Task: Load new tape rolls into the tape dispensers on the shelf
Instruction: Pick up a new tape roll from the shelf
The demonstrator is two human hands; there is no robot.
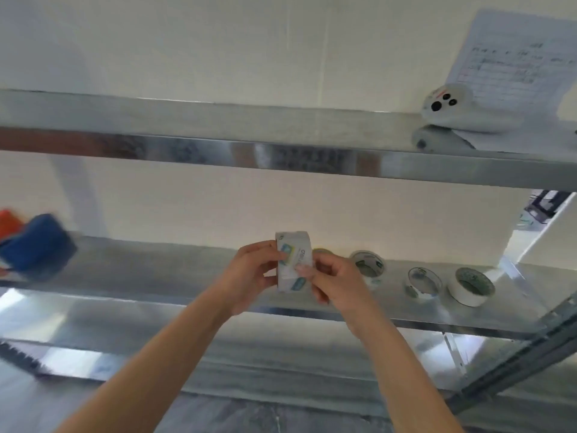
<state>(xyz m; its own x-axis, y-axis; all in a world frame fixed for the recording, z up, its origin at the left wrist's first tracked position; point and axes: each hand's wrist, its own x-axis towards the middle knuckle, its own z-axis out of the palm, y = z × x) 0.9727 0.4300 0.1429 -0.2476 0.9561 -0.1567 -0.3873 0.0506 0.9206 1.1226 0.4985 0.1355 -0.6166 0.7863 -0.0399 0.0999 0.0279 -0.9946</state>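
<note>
A white tape roll (294, 260) with a blue and yellow label is held upright in front of the middle metal shelf (150, 270). My left hand (254, 275) grips its left side and my right hand (332, 281) pinches its right edge. Three more tape rolls lie flat on the shelf to the right: one (367, 264) just behind my right hand, a clear one (422, 282), and a white one (472, 286). A blurred blue tape dispenser (39, 242) and an orange one (9, 223) sit at the shelf's far left.
An upper metal shelf (281, 157) carries a white device with lenses (452, 110) and a sheet of paper (512, 67) leaning on the wall. A slotted shelf upright (530, 357) slants at the right. A lower shelf (93, 360) lies beneath.
</note>
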